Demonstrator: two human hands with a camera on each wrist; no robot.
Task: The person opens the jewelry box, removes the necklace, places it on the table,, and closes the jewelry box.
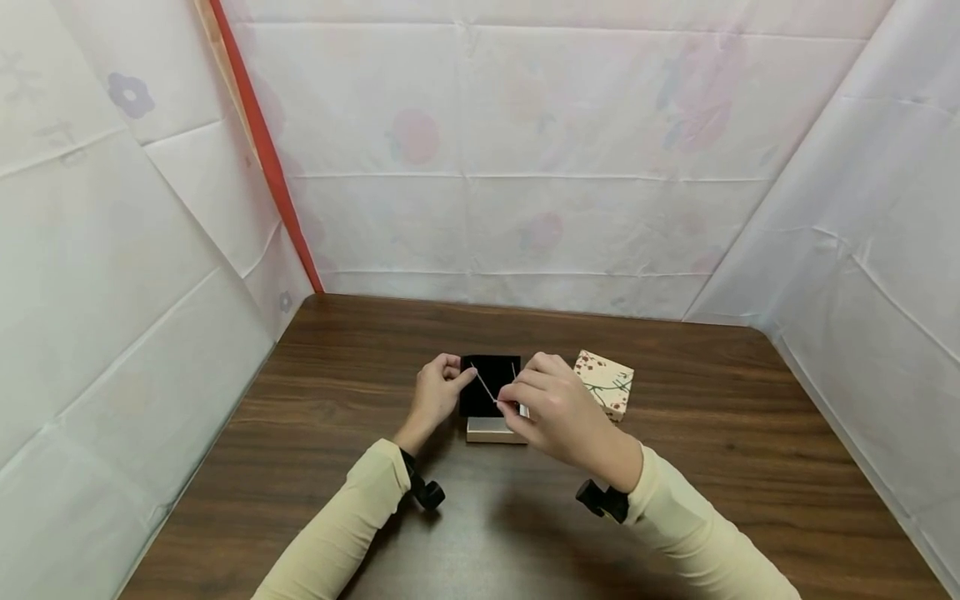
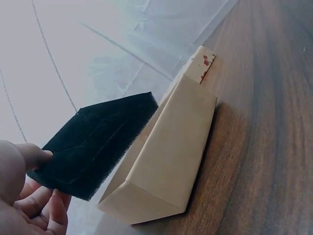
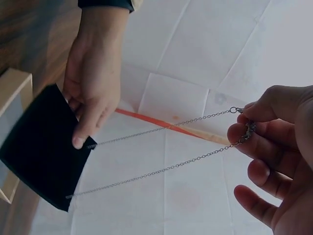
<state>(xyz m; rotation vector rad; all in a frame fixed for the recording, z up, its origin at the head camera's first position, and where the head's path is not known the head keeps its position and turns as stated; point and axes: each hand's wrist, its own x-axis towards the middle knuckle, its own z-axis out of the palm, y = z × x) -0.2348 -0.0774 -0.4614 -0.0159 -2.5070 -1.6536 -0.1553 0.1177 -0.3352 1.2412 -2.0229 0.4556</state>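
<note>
My left hand [image 1: 435, 393] pinches the edge of a square black velvety pad [image 2: 98, 142] between thumb and fingers. The pad is tilted above a cream cardboard box base [image 2: 168, 149] on the table. A thin silver chain [image 3: 164, 171] runs in two strands from slits near one edge of the pad. Thumb and index finger of my right hand [image 1: 551, 408] pinch the chain's far end, where a small clasp shows in the right wrist view. Both strands are drawn out straight between the pad and those fingers.
A cream box lid [image 1: 603, 379] with red flowers and green stems lies to the right, behind the right hand. The dark wood table [image 1: 360, 350] is enclosed by pale printed cloth walls [image 1: 525, 225]. A red strip [image 1: 262, 150] hangs at the back left corner.
</note>
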